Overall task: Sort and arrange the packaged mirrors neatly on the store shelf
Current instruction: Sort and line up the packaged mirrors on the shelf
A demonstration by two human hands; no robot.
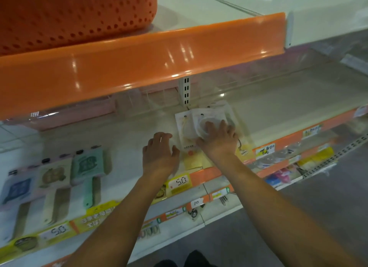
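Head view, looking down onto the middle shelf [123, 127] under the orange upper shelf edge [139, 61]. Right hand [218, 138] pressing flat on the topmost packaged mirror [199, 125] of a small overlapping pile, fingers spread and nearly straight over the round disc inside the clear pack, not curling round it. Left hand [159, 153] hovering just beside the pile's left edge, fingers loosely bent, holding nothing, possibly grazing the shelf; contact not resolvable.

Pile lying right of shelf centre, just in front of the slotted upright [186, 91], long axis of each pack running front to back, hang-hole ends pointing to the rear, yellow card ends [194, 161] reaching toward the front lip. Packs fanning slightly, the lower one [184, 125] peeking out to the left, another showing at the rear right.

Deciding relation: pile sitting directly under the right palm and immediately to the right of the left hand, so the right being nearer and already pinning, the left being placed to square the exposed left edge inward.

Handled mirrors in printed packs [53, 177] lying in a row well apart to the left, handles toward the front. Price labels [180, 182] lining the shelf lip.
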